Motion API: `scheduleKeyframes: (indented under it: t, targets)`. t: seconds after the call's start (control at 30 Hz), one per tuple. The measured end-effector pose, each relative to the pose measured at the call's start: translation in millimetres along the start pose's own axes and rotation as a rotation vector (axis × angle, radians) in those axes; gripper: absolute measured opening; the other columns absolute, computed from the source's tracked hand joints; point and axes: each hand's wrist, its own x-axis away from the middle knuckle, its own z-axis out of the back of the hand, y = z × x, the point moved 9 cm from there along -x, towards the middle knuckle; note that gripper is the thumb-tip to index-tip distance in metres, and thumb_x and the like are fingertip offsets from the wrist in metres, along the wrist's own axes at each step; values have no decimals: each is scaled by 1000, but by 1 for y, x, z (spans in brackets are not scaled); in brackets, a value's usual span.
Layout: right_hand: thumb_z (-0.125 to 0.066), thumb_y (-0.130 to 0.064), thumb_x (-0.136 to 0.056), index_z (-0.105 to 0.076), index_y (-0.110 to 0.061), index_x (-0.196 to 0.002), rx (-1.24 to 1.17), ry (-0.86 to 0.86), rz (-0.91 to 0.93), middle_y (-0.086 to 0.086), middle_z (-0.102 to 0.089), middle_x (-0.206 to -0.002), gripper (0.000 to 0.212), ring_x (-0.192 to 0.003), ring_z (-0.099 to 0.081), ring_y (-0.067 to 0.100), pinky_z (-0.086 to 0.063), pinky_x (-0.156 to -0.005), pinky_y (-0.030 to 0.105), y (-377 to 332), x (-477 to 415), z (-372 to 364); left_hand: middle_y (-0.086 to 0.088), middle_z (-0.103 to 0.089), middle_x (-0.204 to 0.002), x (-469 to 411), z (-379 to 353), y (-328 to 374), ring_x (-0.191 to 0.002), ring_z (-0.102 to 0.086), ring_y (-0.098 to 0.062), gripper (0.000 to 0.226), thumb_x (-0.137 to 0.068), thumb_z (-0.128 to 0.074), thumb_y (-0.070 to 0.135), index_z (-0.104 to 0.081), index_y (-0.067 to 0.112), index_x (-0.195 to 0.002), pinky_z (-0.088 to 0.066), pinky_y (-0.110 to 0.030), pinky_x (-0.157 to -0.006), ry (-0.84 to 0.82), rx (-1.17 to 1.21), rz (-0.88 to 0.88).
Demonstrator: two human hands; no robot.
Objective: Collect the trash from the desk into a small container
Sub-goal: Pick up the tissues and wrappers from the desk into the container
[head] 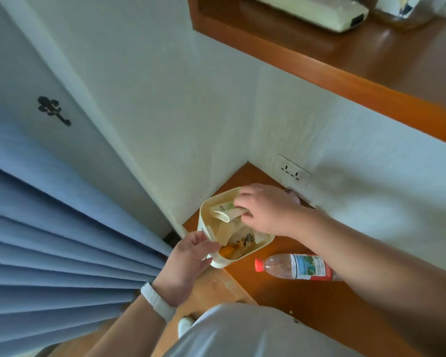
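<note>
The right hand (pixel 264 208) reaches over the open top of the small container (pixel 216 262), its grip closed on a rolled, cream-coloured paper wrapper (pixel 228 213) with green print; the fingers curl down around one end of the roll while the other end juts over the container's interior. The left hand (pixel 188 256) grips the container's near wall, thumb hooked over the rim and inside, fingers wrapped outside, so this grip is also closed. A white band (pixel 158 301) sits on the left wrist. The container is cream plastic, squarish with rounded corners and smooth, matte walls, and it is tilted toward the person at the corner of the wooden counter (pixel 281 287), against the white wall. Inside it lie crumpled pale paper, a grey scrap and an orange peel-like piece (pixel 231 249) in the near corner; the contents fill much of the visible floor. Just beside the container, toward the right forearm, a clear plastic bottle (pixel 294 266) lies on its side on the counter, with a red cap and a red, white and blue label; its far end is hidden under the forearm. The counter surface is glossy orange-brown wood. A double wall socket (pixel 291 171) sits low on the textured white wall behind the hands. Pleated blue curtain (pixel 49 240) fills the left side.
</note>
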Motion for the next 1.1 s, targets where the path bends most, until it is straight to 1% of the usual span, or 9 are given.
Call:
scheduleKeyframes:
  t: [0.07, 0.2, 0.37, 0.53, 0.67, 0.77, 0.83, 0.97, 1.1]
  targets:
    - [-54, -22, -89, -58, -17, -87, 64, -19, 49, -4, -54, -87, 7, -79, -51, 16, -43, -62, 30, -12, -16, -9, -17, -75, -118, 2, 5, 0, -113, -70, -30, 38, -83, -77, 18, -65, 6, -118, -54, -40, -101, -8, 9, -2]
    - [-56, -21, -87, -61, -16, -93, 155, -43, 147, -4, -57, -87, 9, -81, -53, 18, -38, -61, 30, -29, -35, -28, -18, -73, -121, 6, 12, -4, -115, -69, -32, 71, -60, -83, 34, -63, 6, -122, -51, -47, -108, -21, 40, -3]
    - [-60, -22, -88, -65, -12, -89, 168, 84, 217, 0, -61, -83, 11, -72, -55, 19, -43, -55, 31, -43, -38, -23, -17, -74, -120, 3, 16, -10, -112, -71, -28, 63, -69, -79, 27, -60, 3, -124, -55, -41, -102, -58, 53, -2]
    - [-54, -26, -89, -66, -11, -87, 101, 170, 129, 1, -59, -80, 20, -68, -52, 19, -41, -51, 30, -25, -29, -16, -16, -76, -116, -4, 20, -17, -111, -72, -29, 54, -75, -73, 21, -61, 0, -123, -52, -44, -104, -41, 62, 4]
    - [-49, -28, -90, -66, -10, -86, 36, 212, -35, 1, -59, -81, 25, -71, -54, 20, -45, -52, 32, 19, -3, -10, -16, -75, -119, -12, 19, -20, -110, -72, -28, 33, -93, -66, 10, -60, 1, -124, -55, -38, -94, -41, 63, 37]
    - [-53, -31, -91, -64, -16, -88, -50, 256, -306, -4, -59, -84, 19, -72, -56, 15, -47, -54, 30, 77, 23, -12, -17, -76, -118, -17, 17, -18, -107, -74, -27, 27, -95, -61, 6, -61, 2, -122, -56, -36, -90, -18, 61, 47]
    - [-51, -35, -93, -62, -19, -92, -69, 196, -500, -6, -57, -87, 19, -74, -57, 14, -51, -60, 34, 120, 37, -30, -17, -75, -119, -19, 16, -15, -108, -73, -29, 27, -95, -61, 5, -61, 2, -122, -56, -39, -93, -5, 63, 46]
    - [-40, -45, -98, -61, -20, -115, -84, 31, -724, 0, -59, -100, 37, -92, -61, 24, -50, -71, 34, 180, 59, -83, -18, -75, -119, -20, 12, -9, -108, -73, -28, 26, -96, -60, 6, -62, 2, -121, -57, -37, -90, 1, 55, 42]
    - [-32, -49, -100, -47, -13, -134, -103, -29, -813, 14, -55, -126, 52, -113, -56, 32, -50, -89, 43, 201, 61, -111, -17, -77, -113, -16, 10, -4, -98, -76, -24, 26, -94, -62, 7, -62, 2, -119, -60, -30, -81, 25, 55, 25]
